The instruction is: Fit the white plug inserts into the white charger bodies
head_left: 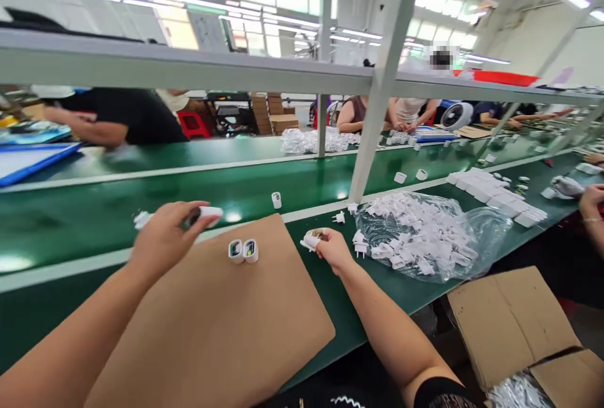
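White housing [211, 213] nr far edge of cardboard [221, 332], pinched btwn thumb & fingers of L hand [158, 235]. Small white pc [310, 241] just R of cardboard, pinched in R hand [336, 251]; fingers partly hidden. Housing pair [250, 252] on cardboard, btwn hands. Bag w/ white plugs [425, 238] farther R of cardboard, past R hand.
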`<state>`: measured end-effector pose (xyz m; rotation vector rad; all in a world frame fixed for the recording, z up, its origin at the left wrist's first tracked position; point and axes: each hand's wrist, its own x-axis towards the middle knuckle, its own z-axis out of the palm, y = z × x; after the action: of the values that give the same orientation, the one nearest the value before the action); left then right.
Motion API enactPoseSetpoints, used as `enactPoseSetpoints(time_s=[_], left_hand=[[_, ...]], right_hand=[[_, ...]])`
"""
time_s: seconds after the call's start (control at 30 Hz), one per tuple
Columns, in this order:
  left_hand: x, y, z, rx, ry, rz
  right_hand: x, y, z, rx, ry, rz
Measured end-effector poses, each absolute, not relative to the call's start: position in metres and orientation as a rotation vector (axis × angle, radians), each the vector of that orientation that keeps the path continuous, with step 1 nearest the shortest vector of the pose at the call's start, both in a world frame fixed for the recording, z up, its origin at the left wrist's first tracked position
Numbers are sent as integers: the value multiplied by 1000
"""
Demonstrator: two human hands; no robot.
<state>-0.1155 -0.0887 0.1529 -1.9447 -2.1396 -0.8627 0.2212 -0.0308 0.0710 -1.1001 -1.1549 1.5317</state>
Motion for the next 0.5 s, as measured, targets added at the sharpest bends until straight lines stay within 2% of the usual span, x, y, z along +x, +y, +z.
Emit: enactPoseSetpoints(time_s=[0.17,0.33,0.5], left_hand=[[-25,-140,106,-2511,-1850,-901],[14,-144,57,-2570,-1879,-889],[13,-142,40,-2503,-2033,-1326]], right_hand=[[220,-41,80,-1005,-1094,1777],[214,-51,83,-972,-1135,1915],[208,-60,81,-1018,-1302,1822]])
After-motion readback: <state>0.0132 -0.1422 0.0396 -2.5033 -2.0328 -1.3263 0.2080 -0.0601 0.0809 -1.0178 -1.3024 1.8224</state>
